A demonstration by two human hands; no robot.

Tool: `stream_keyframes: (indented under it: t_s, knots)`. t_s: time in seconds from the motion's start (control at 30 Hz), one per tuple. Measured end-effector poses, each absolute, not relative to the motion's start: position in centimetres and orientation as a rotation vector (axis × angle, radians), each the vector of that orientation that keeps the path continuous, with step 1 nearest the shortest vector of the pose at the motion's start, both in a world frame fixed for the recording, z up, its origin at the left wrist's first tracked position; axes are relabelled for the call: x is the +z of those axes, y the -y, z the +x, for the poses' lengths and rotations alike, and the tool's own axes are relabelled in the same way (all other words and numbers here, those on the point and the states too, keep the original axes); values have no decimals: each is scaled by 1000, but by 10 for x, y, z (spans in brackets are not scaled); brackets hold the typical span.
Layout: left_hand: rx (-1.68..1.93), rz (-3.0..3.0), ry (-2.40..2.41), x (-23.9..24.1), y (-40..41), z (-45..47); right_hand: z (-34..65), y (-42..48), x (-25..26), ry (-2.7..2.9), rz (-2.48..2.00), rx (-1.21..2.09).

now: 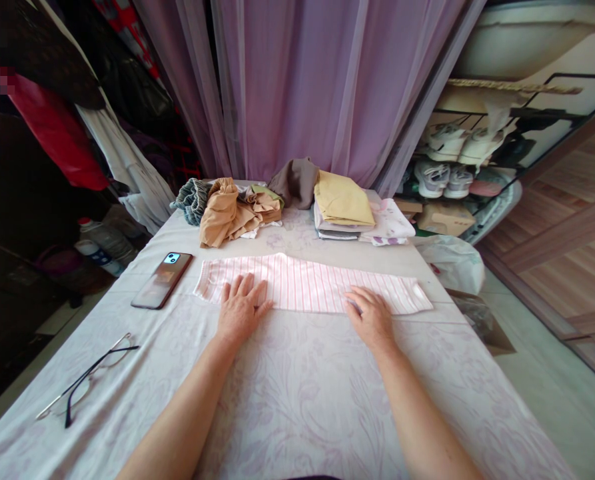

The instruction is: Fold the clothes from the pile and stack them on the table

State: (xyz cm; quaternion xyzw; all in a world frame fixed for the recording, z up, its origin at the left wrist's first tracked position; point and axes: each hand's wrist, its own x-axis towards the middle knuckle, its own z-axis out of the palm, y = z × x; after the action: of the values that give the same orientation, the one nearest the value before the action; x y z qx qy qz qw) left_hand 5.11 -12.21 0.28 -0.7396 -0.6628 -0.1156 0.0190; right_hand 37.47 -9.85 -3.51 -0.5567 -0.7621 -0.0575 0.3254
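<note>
Touching pink-striped folded pants with left grip — splayed flat | with right grip — loosely curled, unclosed | lying crosswise on counter, right of smartphone

The striped garment is matt, soft-looking cloth, the tablecloth smooth, lightly creased cloth, the phone glossy-backed, the eyeglasses partly shiny metal, the curtain sheer fabric, the bag translucent, crinkled plastic, the bottle clear plastic, and the right-hand panel wood-grained.

Left hand flat, right hand curved.
</note>
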Motion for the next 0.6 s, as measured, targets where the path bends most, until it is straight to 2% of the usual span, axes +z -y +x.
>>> stream_keyframes:
  t_s: [0.6]
  knots:
    - [-350,-2285,2080,2,123,52,374,99,-34,2005,-1448,-158]
